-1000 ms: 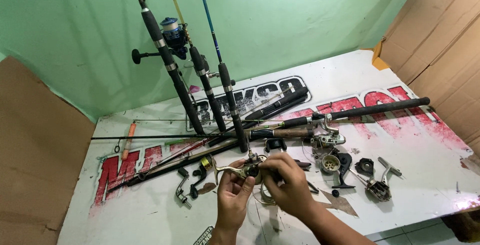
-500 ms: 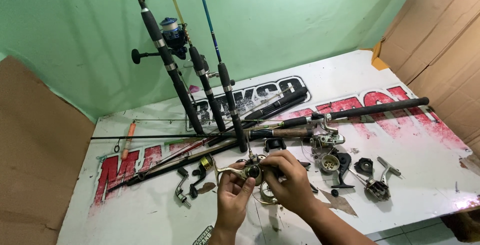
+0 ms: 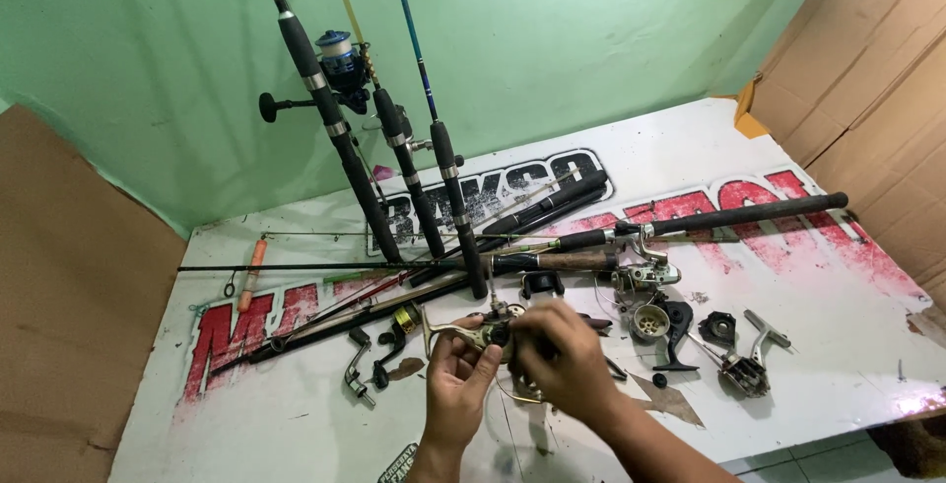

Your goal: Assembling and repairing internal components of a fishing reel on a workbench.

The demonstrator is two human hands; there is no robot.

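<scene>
My left hand (image 3: 455,379) and my right hand (image 3: 564,357) meet over the front middle of the white table (image 3: 296,424). Between them is a small gold and black fishing reel body (image 3: 490,332); both hands grip it, the left from below, the right over its right side. A thin gold arm of the reel sticks out to the left. My right fingers hide much of the reel.
Three fishing rods (image 3: 335,138) lean against the green wall, one with a blue reel (image 3: 342,61). More rods (image 3: 690,220) lie across the table. Loose reel parts (image 3: 650,322) and handles (image 3: 360,379) lie around my hands. Cardboard sheets (image 3: 69,296) stand at both sides.
My hands stay in the same place with the reel between them. The fingers of my right hand have shifted slightly over the reel.
</scene>
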